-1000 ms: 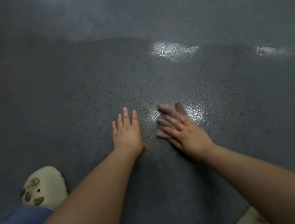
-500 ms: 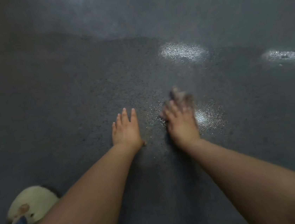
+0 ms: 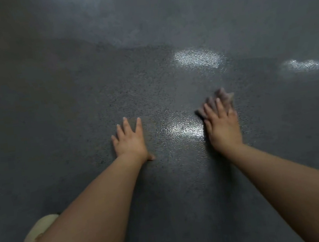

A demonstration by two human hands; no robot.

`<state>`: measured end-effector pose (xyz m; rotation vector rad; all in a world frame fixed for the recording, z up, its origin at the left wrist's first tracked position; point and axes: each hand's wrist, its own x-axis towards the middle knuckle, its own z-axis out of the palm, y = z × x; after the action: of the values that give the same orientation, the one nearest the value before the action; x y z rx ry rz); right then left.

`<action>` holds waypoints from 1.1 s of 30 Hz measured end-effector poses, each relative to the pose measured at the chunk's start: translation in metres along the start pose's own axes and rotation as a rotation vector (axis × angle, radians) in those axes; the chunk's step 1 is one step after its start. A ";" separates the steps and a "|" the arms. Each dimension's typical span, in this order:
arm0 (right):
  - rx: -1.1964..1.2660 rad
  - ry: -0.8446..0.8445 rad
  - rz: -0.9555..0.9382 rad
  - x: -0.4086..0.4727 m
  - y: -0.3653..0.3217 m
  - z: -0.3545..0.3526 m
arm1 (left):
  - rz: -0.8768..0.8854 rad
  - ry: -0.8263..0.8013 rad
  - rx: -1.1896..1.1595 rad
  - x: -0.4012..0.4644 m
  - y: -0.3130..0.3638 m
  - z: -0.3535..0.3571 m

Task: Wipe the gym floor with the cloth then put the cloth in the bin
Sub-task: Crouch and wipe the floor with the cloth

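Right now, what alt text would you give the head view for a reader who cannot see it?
A person's right hand presses a greyish cloth flat against a dark speckled gym floor, while the left hand rests open on the floor beside it. Light patches glint on the floor, and a cream slipper shows at lower left.

Both arms outstretched — left hand [image 3: 130,139] flat, right hand [image 3: 222,125] flat, fingers straight.

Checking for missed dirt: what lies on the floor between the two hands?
Only bare floor with a shiny glare patch lies between left hand and right hand, in the head view.
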<state>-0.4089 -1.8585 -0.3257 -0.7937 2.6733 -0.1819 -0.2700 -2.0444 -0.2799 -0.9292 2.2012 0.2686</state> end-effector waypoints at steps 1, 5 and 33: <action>0.048 -0.015 0.094 0.012 -0.011 -0.002 | -0.032 -0.012 -0.009 0.001 -0.003 0.001; 0.013 -0.060 0.010 0.031 -0.067 0.008 | -0.053 -0.009 -0.012 0.003 -0.012 0.007; 0.009 -0.206 -0.427 -0.009 -0.140 0.041 | 0.204 -0.040 0.084 0.002 -0.054 0.001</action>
<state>-0.3166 -1.9715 -0.3310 -1.2972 2.2823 -0.2024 -0.2334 -2.0842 -0.2777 -0.6488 2.2542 0.2853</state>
